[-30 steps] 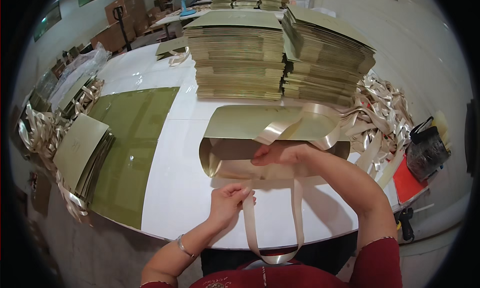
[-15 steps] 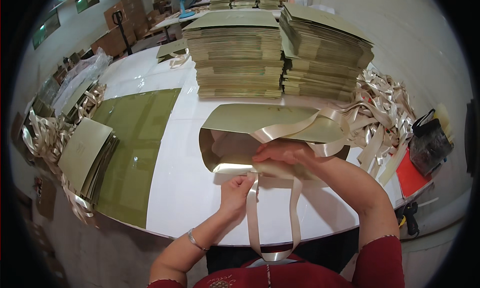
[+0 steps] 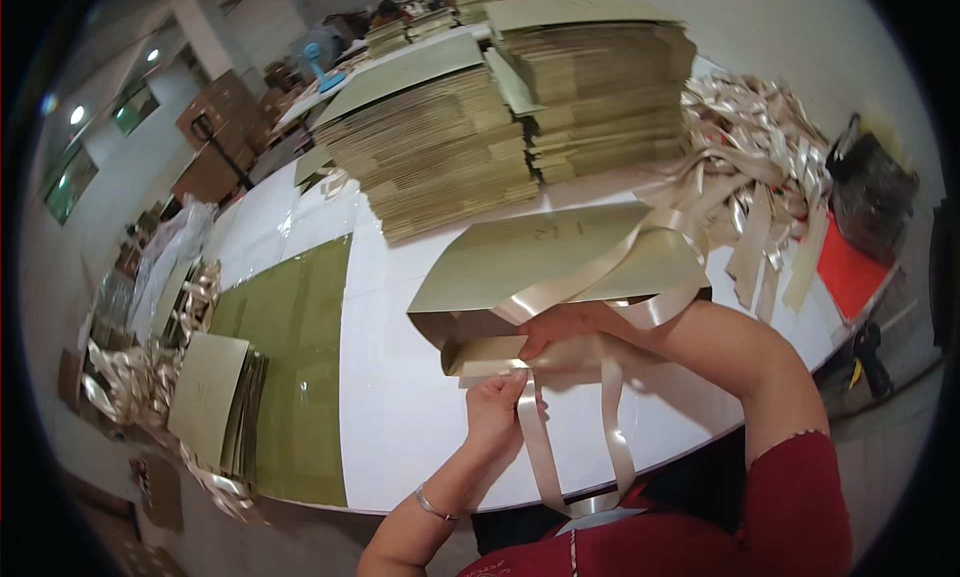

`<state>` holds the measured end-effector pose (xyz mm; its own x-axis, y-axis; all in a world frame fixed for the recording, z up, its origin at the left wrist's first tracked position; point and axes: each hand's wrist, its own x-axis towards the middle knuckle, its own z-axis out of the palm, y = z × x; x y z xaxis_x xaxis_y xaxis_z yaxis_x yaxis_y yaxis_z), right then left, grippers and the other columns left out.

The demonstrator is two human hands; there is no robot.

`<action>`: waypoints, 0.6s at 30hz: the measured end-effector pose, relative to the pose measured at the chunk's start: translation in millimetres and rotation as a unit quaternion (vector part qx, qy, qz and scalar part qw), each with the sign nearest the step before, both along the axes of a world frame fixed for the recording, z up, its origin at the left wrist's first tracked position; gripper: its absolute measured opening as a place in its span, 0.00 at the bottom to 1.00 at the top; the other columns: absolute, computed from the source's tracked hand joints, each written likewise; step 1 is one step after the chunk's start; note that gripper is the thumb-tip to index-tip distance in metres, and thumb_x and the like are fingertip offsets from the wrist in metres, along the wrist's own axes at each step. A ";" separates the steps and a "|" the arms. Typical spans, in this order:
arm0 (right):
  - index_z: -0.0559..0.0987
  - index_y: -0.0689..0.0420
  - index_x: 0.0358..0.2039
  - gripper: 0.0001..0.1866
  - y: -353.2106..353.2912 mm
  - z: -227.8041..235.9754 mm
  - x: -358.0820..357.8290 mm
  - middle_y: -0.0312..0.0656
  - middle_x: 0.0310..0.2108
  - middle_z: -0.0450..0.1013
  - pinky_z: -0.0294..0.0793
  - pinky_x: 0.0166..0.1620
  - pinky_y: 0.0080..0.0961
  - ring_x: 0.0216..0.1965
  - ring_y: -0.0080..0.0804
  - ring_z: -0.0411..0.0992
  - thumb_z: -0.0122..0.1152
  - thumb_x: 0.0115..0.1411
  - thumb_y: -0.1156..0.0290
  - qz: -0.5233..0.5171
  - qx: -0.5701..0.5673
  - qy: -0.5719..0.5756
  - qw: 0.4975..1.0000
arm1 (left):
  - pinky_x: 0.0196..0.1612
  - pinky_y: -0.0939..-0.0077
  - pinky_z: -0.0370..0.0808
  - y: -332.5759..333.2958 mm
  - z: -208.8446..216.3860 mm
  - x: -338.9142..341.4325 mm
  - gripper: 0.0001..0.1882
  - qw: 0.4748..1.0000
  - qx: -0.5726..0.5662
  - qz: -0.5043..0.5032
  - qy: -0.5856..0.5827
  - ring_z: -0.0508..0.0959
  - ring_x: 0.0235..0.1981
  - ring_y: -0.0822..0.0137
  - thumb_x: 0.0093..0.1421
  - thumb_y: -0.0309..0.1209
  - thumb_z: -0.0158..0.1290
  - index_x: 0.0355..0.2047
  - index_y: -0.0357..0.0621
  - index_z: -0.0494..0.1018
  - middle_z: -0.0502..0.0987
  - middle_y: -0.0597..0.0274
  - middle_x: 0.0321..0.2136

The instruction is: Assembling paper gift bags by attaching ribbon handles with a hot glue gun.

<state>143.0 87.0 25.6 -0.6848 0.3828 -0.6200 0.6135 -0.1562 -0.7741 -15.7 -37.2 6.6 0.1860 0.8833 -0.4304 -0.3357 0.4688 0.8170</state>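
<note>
A pale gold-green paper bag (image 3: 560, 257) lies on its side, its mouth turned toward me. Satin ribbon handles run from it: one loop (image 3: 577, 277) lies over the upper panel, the other loop (image 3: 538, 442) hangs down past the table edge. My left hand (image 3: 495, 409), closed in a pinch, holds the ribbon where it meets the bag's near rim. Reaching into the bag's mouth, my right hand (image 3: 562, 327) grips the near panel from inside, close to my left fingertips. The upper panel partly covers that hand, and some of its fingers are hidden.
Tall stacks of flat bags (image 3: 430, 142) stand at the back. A heap of loose ribbons (image 3: 760, 127) lies at right, by a red sheet (image 3: 852, 267) and a black container (image 3: 872, 197). On the left are an olive mat (image 3: 290, 377) and several bags with ribbons (image 3: 212, 402).
The whole view has tilted and shifted. The bag's upper panel has come lower over its mouth, so less of the inside shows. Both hands keep their hold at the near rim.
</note>
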 end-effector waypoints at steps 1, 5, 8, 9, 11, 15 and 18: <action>0.70 0.54 0.49 0.27 -0.3 5.0 1.1 0.36 0.36 0.70 0.65 0.42 0.23 0.38 0.21 0.66 0.59 0.51 0.54 0.016 0.032 -0.023 0.999 | 0.23 0.68 0.73 0.9 2.9 1.7 0.13 1.000 -0.002 -0.012 0.007 0.73 0.17 0.63 0.62 0.34 0.48 0.27 0.35 0.69 0.73 0.55 0.19; 0.69 0.54 0.53 0.31 -15.9 -24.0 26.4 0.38 0.39 0.72 0.68 0.41 0.23 0.37 0.23 0.68 0.60 0.50 0.56 -0.055 0.077 0.061 0.994 | 0.22 0.71 0.75 7.7 6.7 -5.7 0.12 0.996 -0.008 -0.079 -0.029 0.76 0.19 0.65 0.63 0.29 0.45 0.28 0.31 0.71 0.74 0.55 0.19; 0.74 0.56 0.41 0.17 -47.3 -27.7 37.7 0.40 0.38 0.73 0.67 0.40 0.23 0.38 0.25 0.70 0.58 0.52 0.63 -0.098 0.113 0.358 0.922 | 0.22 0.74 0.75 8.2 9.7 -21.0 0.11 0.979 -0.016 -0.204 -0.025 0.76 0.19 0.67 0.62 0.28 0.47 0.28 0.32 0.72 0.75 0.55 0.21; 0.78 0.57 0.29 0.06 -57.3 -24.5 37.9 0.41 0.36 0.73 0.66 0.38 0.23 0.37 0.25 0.70 0.57 0.53 0.70 -0.132 0.158 0.518 0.830 | 0.23 0.74 0.75 -0.8 20.4 -14.7 0.10 0.971 0.110 -0.138 0.164 0.76 0.20 0.67 0.61 0.29 0.48 0.30 0.32 0.72 0.74 0.56 0.20; 0.78 0.57 0.30 0.08 -62.2 -40.6 39.2 0.41 0.35 0.74 0.67 0.39 0.24 0.37 0.26 0.71 0.57 0.53 0.68 -0.150 0.196 0.480 0.842 | 0.23 0.75 0.73 -0.5 27.5 -4.6 0.09 0.866 0.350 -0.026 0.357 0.76 0.20 0.64 0.53 0.29 0.56 0.31 0.35 0.74 0.75 0.54 0.19; 0.78 0.59 0.32 0.12 -78.0 -25.3 75.4 0.44 0.33 0.74 0.68 0.41 0.27 0.35 0.32 0.72 0.55 0.53 0.65 -0.080 0.318 0.269 0.905 | 0.21 0.76 0.70 22.4 12.3 -14.8 0.10 0.683 0.474 -0.115 0.544 0.74 0.18 0.59 0.40 0.19 0.59 0.27 0.39 0.75 0.75 0.54 0.22; 0.78 0.61 0.33 0.15 -97.1 20.0 111.5 0.48 0.31 0.74 0.68 0.44 0.31 0.34 0.39 0.72 0.53 0.53 0.62 0.070 0.409 0.012 0.910 | 0.21 0.75 0.71 3.5 13.2 -25.2 0.09 0.642 0.570 -0.052 0.510 0.75 0.19 0.61 0.38 0.19 0.59 0.23 0.39 0.73 0.74 0.55 0.23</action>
